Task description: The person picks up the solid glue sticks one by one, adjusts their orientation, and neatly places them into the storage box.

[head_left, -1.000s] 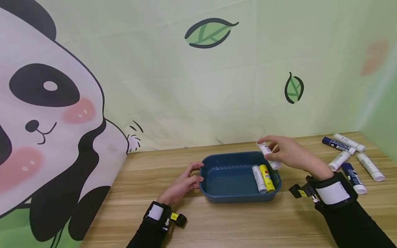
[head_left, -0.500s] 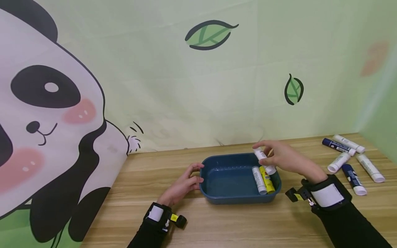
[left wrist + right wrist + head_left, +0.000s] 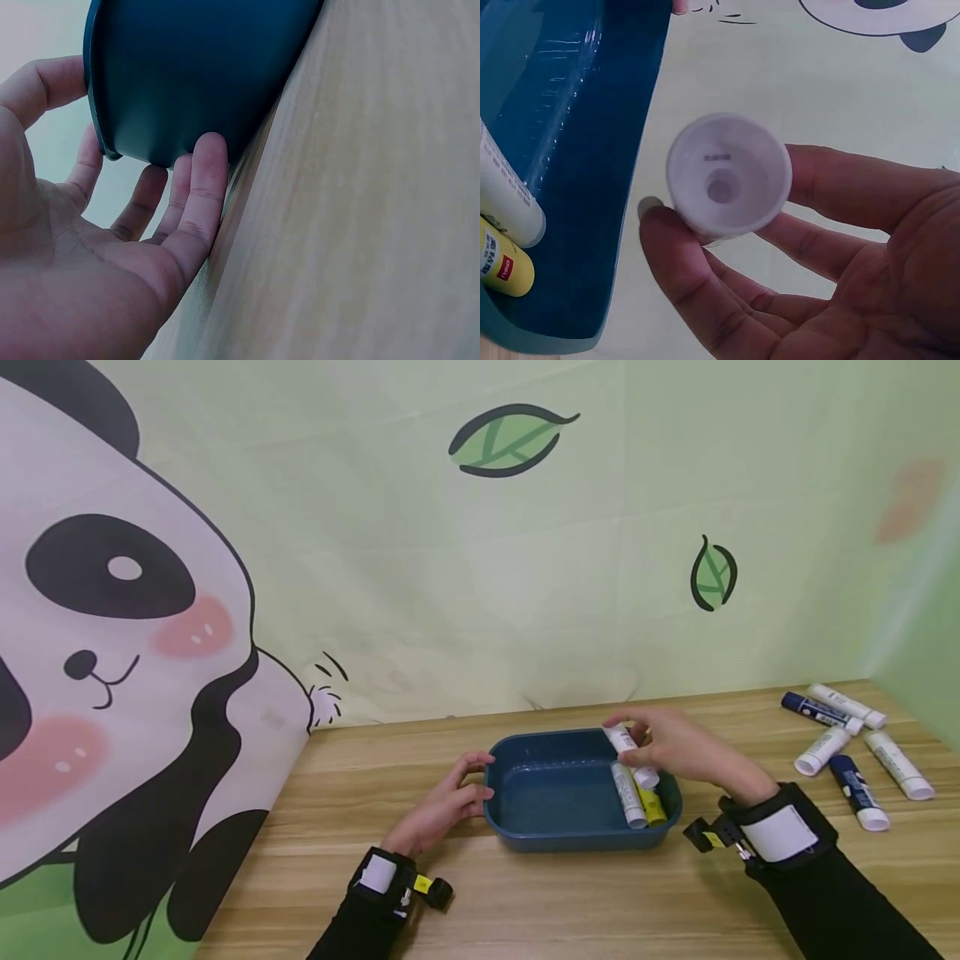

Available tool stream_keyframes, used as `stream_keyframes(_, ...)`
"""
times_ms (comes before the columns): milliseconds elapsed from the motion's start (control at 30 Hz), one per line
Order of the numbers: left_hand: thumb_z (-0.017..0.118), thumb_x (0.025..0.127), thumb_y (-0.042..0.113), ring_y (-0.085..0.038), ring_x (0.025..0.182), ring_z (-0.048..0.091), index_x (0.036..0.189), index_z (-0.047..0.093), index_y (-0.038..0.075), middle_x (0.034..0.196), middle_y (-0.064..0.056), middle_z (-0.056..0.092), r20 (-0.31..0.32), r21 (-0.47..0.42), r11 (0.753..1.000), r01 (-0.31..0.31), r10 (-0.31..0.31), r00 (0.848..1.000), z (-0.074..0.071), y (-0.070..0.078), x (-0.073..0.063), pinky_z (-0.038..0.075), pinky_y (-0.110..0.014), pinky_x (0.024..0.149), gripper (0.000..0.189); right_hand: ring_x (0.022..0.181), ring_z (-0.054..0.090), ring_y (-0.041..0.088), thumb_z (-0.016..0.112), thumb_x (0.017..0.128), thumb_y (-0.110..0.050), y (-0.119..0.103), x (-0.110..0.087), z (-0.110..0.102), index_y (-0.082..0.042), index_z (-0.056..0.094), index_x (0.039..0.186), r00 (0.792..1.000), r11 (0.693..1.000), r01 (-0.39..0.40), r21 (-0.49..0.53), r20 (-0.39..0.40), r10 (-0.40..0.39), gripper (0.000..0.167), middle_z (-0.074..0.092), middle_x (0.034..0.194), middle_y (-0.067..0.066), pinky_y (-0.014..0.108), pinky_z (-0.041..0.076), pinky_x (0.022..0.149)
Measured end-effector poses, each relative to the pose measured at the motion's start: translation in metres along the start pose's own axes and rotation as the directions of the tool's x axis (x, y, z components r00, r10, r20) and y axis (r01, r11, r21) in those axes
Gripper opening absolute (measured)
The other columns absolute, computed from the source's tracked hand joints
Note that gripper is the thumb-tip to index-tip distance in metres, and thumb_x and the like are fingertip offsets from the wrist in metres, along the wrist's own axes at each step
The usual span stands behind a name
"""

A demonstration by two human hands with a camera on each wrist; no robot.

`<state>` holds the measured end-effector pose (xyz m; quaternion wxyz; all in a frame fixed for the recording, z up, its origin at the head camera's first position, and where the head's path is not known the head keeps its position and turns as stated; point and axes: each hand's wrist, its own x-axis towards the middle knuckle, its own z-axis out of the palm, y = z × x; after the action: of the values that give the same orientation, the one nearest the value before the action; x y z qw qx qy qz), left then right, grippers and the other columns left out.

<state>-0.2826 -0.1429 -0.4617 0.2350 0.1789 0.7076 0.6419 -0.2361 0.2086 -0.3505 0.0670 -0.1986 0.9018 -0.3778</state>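
Observation:
In the head view, a dark blue bin stands on the wooden table. Its right part holds a white glue stick and a yellow glue stick lying side by side. Above them my right hand pinches another white glue stick, tilted, which partly covers the yellow one. The right wrist view shows the hollow end of this held glue stick between thumb and fingers. My left hand touches the bin's left end; in the left wrist view its spread fingertips rest against the outer wall.
Several more glue sticks lie loosely at the right of the table, some white and some dark blue with white ends. Behind the table hangs a pale green backdrop with a printed panda and leaves.
My right hand has moved left and slightly down, carrying the white glue stick from the bin's back right corner to above the yellow one. My left hand has stayed put.

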Motion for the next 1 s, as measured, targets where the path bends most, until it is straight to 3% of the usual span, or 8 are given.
stream_keyframes(233,0.053,0.096,0.015,-0.021,0.101,0.050,0.141,0.037,0.020,0.144,-0.009,0.024,0.006,0.002,1.000,0.000,0.000,1.000,0.001,0.000,-0.001,0.044,-0.030,0.084,0.047,0.070,0.056,0.021,0.069,0.087,-0.009,0.000,0.001,0.005,-0.003,0.055,0.129,1.000,1.000,-0.013,0.012,0.022,0.013,0.045,0.057,0.093,0.016,0.039,0.053,0.060)
stream_keyframes(467,0.052,0.095,0.014,-0.023,0.104,0.050,0.140,0.037,0.020,0.144,-0.009,0.024,-0.005,0.002,1.000,0.004,-0.004,1.000,0.001,0.001,-0.001,0.046,-0.032,0.086,0.048,0.065,0.054,0.018,0.069,0.087,-0.010,0.002,0.006,0.013,-0.003,0.055,0.128,0.998,0.999,-0.031,-0.007,0.047,0.032,0.044,0.056,0.087,0.013,0.033,0.049,0.056)
stream_keyframes(700,0.052,0.096,0.014,-0.023,0.106,0.051,0.141,0.038,0.020,0.144,-0.011,0.024,-0.005,0.004,1.000,0.003,-0.003,1.000,0.000,0.002,0.001,0.046,-0.032,0.088,0.048,0.063,0.054,0.018,0.068,0.087,-0.009,0.001,0.007,0.014,-0.001,0.054,0.129,0.998,1.000,-0.024,0.011,0.058,0.024,0.045,0.056,0.084,0.012,0.038,0.051,0.057)
stream_keyframes(1000,0.052,0.095,0.013,-0.021,0.101,0.051,0.140,0.037,0.018,0.143,-0.011,0.024,0.003,-0.009,1.000,-0.005,0.005,1.000,0.000,0.001,0.001,0.046,-0.032,0.085,0.048,0.060,0.053,0.017,0.068,0.087,-0.008,0.005,0.011,0.019,0.001,0.055,0.127,0.995,0.999,-0.051,-0.002,0.084,0.051,0.043,0.056,0.081,0.012,0.031,0.048,0.054)
